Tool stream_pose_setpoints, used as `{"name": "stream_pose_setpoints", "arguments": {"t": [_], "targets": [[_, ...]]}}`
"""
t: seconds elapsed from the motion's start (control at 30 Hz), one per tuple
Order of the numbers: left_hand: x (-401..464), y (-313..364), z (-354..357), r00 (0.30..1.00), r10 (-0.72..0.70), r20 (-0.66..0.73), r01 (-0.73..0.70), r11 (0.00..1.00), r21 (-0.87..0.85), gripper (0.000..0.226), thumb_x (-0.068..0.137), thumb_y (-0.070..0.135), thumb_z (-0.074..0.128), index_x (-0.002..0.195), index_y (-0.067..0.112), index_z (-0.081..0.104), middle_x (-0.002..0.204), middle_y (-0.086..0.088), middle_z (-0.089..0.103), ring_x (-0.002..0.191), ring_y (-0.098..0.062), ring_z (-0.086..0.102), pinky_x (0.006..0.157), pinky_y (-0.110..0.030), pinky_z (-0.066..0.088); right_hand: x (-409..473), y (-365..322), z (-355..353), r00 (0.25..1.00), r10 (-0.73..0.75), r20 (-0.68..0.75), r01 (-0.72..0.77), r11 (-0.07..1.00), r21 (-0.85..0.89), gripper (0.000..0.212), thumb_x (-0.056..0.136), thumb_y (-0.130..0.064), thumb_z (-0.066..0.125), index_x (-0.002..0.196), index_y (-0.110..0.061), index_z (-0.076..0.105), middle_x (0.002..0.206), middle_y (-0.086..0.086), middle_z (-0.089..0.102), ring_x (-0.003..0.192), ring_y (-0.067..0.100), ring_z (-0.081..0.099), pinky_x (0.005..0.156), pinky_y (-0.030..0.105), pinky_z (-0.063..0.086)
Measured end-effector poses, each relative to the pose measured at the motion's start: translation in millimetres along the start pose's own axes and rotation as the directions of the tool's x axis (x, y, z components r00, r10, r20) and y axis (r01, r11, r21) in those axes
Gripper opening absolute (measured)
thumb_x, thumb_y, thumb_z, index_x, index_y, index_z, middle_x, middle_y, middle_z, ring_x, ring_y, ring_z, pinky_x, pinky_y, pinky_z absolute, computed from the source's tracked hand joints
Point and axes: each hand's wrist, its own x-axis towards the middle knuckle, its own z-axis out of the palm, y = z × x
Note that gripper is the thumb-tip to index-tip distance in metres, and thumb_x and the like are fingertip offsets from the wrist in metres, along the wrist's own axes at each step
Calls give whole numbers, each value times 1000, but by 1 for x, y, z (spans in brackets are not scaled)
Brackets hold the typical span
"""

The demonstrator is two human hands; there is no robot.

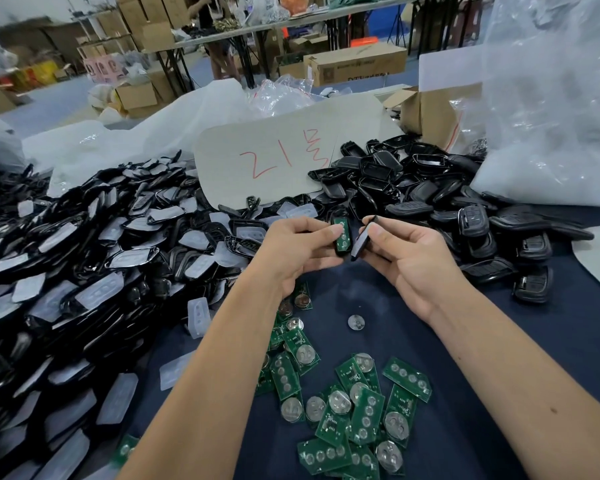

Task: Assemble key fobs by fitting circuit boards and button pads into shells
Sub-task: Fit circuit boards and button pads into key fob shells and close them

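Note:
My left hand (298, 251) grips a black shell half (341, 237) with a green circuit board seated in it, board side facing me. My right hand (400, 252) pinches a second black shell half (362, 239) edge-on, just right of the first; a narrow gap separates the two halves. Both are held above the dark blue table (482, 341). Loose green circuit boards (354, 410) with coin cells lie scattered below my wrists. A single coin cell (356, 322) lies alone between my forearms.
A big heap of black shells with translucent button pads (84, 271) fills the left. Another pile of black shell halves (430, 195) lies at the right rear. A card with red writing (274, 161), plastic bags (551, 98) and a cardboard box (426, 112) stand behind.

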Motion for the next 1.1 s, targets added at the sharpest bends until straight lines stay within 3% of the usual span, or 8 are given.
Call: {"name": "stream_pose_setpoints", "arguments": {"t": [0.1, 0.33, 0.57, 0.7, 0.83, 0.97, 1.03, 1.1], "targets": [[-3, -3, 10, 993, 111, -29, -108, 990, 85, 10, 84, 14, 85, 80, 10, 76, 87, -25, 74, 77, -26, 71, 66, -30, 62, -1, 1, 1, 998, -42, -43, 40, 998, -39, 11, 93, -1, 70, 100, -7, 77, 88, 3, 77, 79, 10, 71, 87, 31, 63], [-4, -6, 26, 925, 378, 28, -357, 845, 399, 17, 89, 14, 79, 77, 24, 79, 73, 1, 77, 76, -25, 76, 76, -48, 65, -2, 1, 0, 989, -82, -126, 76, 996, -53, 12, 88, -3, 79, 100, -6, 78, 96, 12, 80, 93, 23, 75, 90, 35, 63], [-7, 0, 23, 886, 433, 165, -453, 736, 502, 18, 73, 15, 91, 85, 20, 79, 79, 6, 78, 77, -11, 75, 76, -31, 63, -1, 0, 0, 987, -120, -108, 114, 992, -61, 12, 84, -7, 83, 80, -17, 84, 90, 9, 81, 84, 20, 78, 72, 26, 61], [-7, -3, 19, 883, 434, 181, -456, 696, 555, 25, 66, 7, 92, 80, 16, 74, 67, 18, 71, 63, 3, 66, 62, -15, 53, 1, 5, -2, 970, -215, -116, 180, 951, -253, 10, 80, -19, 90, 87, -19, 82, 88, 3, 81, 84, 16, 77, 75, 32, 62], [-5, -4, 15, 905, 393, 164, -415, 729, 544, 24, 68, 8, 92, 76, 20, 73, 66, 14, 69, 63, -2, 65, 65, -23, 58, 3, 7, -7, 946, -293, -139, 194, 854, -484, 30, 74, -36, 94, 96, -20, 79, 88, -1, 80, 89, 20, 77, 81, 45, 64], [-5, -2, -1, 963, 145, 228, -215, 921, 323, 18, 79, -5, 83, 93, 5, 75, 77, -5, 73, 74, -20, 73, 70, -31, 63, 3, -2, -15, 959, -251, 132, 283, 801, -527, 46, 82, -36, 87, 125, -36, 71, 108, -5, 73, 85, 13, 72, 67, 37, 64], [-6, 1, -12, 952, 31, 303, -121, 951, 284, 15, 85, -5, 78, 97, 5, 78, 86, -9, 76, 79, -19, 74, 71, -26, 61, 3, -9, -21, 917, -170, 361, 368, 710, -600, 57, 80, -36, 86, 132, -46, 66, 118, -11, 71, 89, 14, 71, 77, 37, 64], [-6, 3, -20, 949, -28, 314, -52, 969, 242, 17, 88, -3, 75, 90, 13, 81, 89, -9, 77, 79, -17, 75, 70, -24, 61, 4, -10, -25, 872, -111, 477, 437, 616, -655, 55, 79, -28, 88, 129, -41, 70, 119, -12, 71, 96, 15, 73, 91, 41, 61]]}}
